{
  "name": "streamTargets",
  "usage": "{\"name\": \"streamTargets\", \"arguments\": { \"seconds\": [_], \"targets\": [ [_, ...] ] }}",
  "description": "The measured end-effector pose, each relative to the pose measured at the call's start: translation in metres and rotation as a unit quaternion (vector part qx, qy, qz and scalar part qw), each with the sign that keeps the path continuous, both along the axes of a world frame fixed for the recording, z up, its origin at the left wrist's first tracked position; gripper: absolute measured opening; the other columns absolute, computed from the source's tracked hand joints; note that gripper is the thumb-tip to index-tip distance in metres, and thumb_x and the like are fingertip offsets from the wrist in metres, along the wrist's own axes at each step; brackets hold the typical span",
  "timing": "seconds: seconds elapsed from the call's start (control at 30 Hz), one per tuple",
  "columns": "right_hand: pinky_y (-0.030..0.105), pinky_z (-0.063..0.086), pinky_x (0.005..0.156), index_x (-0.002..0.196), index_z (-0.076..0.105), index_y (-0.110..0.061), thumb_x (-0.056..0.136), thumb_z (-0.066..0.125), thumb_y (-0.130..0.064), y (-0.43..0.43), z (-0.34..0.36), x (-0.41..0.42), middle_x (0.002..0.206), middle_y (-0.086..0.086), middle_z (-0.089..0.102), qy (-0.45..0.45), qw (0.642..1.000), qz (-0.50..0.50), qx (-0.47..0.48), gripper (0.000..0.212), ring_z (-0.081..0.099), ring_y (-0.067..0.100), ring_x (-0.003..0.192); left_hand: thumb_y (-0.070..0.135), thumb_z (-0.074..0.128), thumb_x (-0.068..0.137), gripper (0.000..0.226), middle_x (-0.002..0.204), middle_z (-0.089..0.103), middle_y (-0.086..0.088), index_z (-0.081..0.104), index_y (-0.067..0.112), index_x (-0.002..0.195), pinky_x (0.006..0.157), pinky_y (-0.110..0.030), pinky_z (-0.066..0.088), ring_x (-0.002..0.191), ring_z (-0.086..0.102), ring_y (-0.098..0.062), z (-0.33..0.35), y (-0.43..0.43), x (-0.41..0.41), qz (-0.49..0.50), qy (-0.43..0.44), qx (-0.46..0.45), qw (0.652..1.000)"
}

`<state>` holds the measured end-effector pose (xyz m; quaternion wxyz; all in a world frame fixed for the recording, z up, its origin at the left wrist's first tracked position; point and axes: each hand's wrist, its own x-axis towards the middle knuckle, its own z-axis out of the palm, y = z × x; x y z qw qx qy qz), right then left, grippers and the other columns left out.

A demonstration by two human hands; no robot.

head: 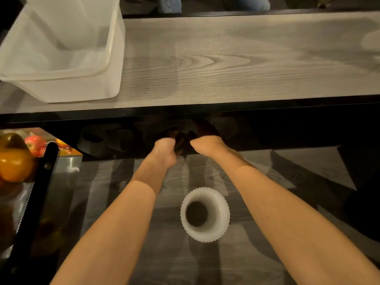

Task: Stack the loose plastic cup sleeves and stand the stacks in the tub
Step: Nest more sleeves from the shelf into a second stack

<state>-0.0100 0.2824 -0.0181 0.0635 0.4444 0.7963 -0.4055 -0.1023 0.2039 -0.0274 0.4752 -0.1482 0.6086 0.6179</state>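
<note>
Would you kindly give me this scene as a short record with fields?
tub: translucent, on the table, far left; contents unclear
ribbed sleeve: white, upright, open end up, on the lower surface between the forearms
left hand: reaching under the table edge, fingers in shadow
right hand: close beside it, fingers likewise in shadow
basket: black mesh, at left, holding fruit

We see a grey wood-grain tabletop [226, 58] spanning from 10 to 2 o'clock, its dark front edge [267, 108] crossing the middle. At 9 o'clock a black-rimmed mesh basket [48, 161] holds an orange fruit [14, 163] and a red fruit [35, 144]. A lower grey wood-grain surface [164, 254] lies at 6 o'clock.
</note>
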Motion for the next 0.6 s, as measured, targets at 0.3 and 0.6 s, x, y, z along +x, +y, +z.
{"name": "streamTargets", "arguments": {
  "seconds": [0.3,0.6],
  "targets": [
    [0.031,0.047,0.065,0.090,0.063,-0.002,0.093,0.065,-0.041,-0.032,0.015,0.035,0.080,0.004,0.061,0.161,0.978,-0.132,-0.001,0.040,0.058,0.014,0.072,0.014,0.060,0.097,0.026,0.091,0.066,-0.006,0.064,0.002,0.120,0.067,-0.027,0.056,0.079,0.067,-0.017,0.019,-0.042,0.002,-0.065,0.061,0.031,0.996],
    [0.036,0.056,0.097,0.122,0.055,-0.020,0.080,0.084,-0.018,-0.060,0.072,0.095,0.126,0.002,0.063,0.309,0.939,-0.129,-0.072,0.050,0.065,0.019,0.113,0.017,0.067,0.096,0.022,0.107,0.071,-0.014,0.061,0.011,0.116,0.077,-0.033,0.057,0.082,0.070,-0.024,0.079,-0.097,0.018,-0.252,0.162,0.147,0.943]
  ]
}}
